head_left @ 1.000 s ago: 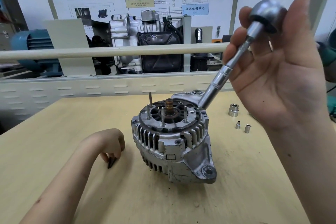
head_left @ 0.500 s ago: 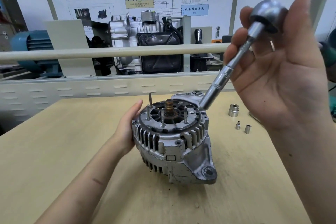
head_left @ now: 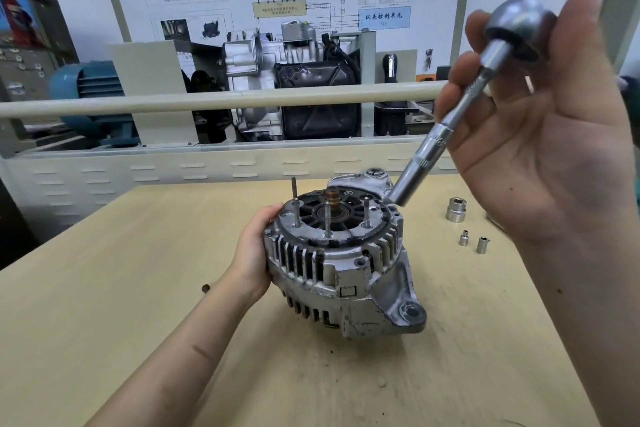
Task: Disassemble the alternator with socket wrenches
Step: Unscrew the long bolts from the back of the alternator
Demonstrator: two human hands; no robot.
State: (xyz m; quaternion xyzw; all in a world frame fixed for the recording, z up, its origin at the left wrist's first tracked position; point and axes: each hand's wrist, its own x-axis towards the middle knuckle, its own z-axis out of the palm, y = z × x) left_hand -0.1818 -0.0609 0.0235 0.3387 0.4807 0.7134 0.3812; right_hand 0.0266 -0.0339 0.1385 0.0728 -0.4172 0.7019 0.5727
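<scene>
The alternator (head_left: 343, 263) sits tilted on the table (head_left: 104, 322), studs pointing up. The left hand (head_left: 252, 250) cups its left side, fingers hidden behind the housing. The right hand (head_left: 540, 121), raised, holds the wrench (head_left: 460, 114) between fingers and thumb at its round head; the socket end touches the alternator's upper right rim. Three loose sockets (head_left: 456, 209) stand to the right on the table.
</scene>
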